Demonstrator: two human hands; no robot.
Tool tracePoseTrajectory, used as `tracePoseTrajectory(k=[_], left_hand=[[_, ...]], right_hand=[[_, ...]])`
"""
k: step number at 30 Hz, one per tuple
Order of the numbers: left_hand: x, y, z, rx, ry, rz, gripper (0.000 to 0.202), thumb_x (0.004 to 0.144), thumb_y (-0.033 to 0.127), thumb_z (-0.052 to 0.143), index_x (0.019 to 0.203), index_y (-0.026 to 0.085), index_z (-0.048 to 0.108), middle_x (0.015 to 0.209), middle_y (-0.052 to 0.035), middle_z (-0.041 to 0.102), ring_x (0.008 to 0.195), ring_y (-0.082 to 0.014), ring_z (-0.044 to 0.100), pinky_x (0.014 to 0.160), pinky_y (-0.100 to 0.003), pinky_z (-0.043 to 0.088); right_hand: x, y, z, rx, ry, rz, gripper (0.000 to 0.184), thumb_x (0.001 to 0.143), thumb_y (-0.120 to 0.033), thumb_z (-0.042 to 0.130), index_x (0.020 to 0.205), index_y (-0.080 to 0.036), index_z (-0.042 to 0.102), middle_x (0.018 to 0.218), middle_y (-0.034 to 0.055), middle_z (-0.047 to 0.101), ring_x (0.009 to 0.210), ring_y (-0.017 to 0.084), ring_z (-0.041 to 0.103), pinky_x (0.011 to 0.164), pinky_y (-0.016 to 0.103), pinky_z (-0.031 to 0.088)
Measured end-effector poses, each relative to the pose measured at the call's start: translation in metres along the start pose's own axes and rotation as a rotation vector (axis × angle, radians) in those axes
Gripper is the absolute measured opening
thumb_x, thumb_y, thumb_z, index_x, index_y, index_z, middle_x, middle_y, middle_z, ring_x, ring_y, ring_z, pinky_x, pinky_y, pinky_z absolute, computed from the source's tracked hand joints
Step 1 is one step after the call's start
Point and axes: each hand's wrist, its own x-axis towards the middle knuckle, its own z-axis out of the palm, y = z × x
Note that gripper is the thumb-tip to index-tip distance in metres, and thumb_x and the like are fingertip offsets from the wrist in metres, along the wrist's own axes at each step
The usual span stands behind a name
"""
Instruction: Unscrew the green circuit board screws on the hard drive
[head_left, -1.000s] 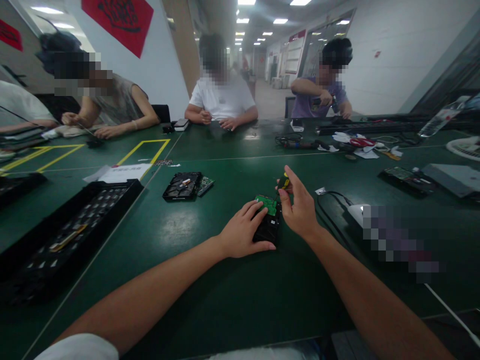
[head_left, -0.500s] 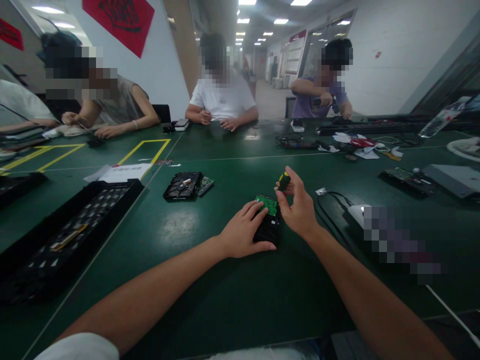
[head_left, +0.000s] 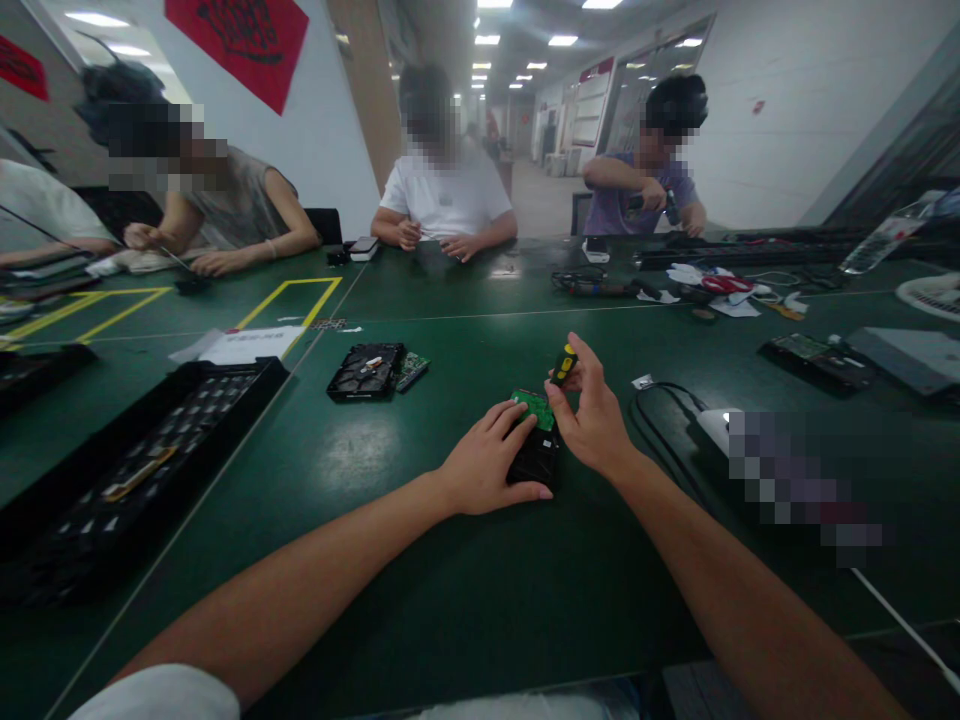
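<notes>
A black hard drive with a green circuit board lies on the green table in front of me. My left hand grips it from the left, fingers over the board and thumb along the near edge. In my right hand is a screwdriver with a yellow and black handle, pinched between thumb and fingers. It leans over the board's right side; its tip is too small to make out. To the left lies another hard drive, beside a loose circuit board.
At left stands a long black tray with a paper sheet behind it. Right of my hands run a black cable and a white power strip. Another drive lies farther right. Several people sit across the table.
My right hand has shifted slightly left, and the screwdriver handle has turned and tilted a little. My left hand and the hard drive have stayed in place.
</notes>
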Motion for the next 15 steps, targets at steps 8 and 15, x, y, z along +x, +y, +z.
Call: tracePoseTrajectory(k=[8, 15], left_hand=[[-0.0002, 0.0008, -0.0006, -0.014, 0.006, -0.006, 0.106, 0.080, 0.086, 0.058, 0.157, 0.016, 0.038, 0.160, -0.0222, 0.040, 0.152, -0.0435, 0.031, 0.122, -0.064, 0.035], [-0.0002, 0.0003, 0.0001, -0.002, 0.000, -0.002, 0.108, 0.080, 0.087, 0.058, 0.157, 0.014, 0.039, 0.160, -0.0227, 0.040, 0.152, -0.0429, 0.032, 0.123, -0.063, 0.034]], right_hand=[[0.0022, 0.0051, -0.0041, -0.026, 0.065, 0.033, 0.077, 0.095, -0.025, 0.064, 0.163, -0.033, 0.027, 0.139, 0.0118, 0.061, 0.096, 0.024, 0.070, 0.086, 0.049, 0.065], [-0.0001, 0.0008, -0.0018, -0.007, 0.042, 0.002, 0.077, 0.097, -0.029, 0.064, 0.163, -0.032, 0.024, 0.146, 0.0136, 0.057, 0.098, 0.024, 0.070, 0.086, 0.048, 0.065]])
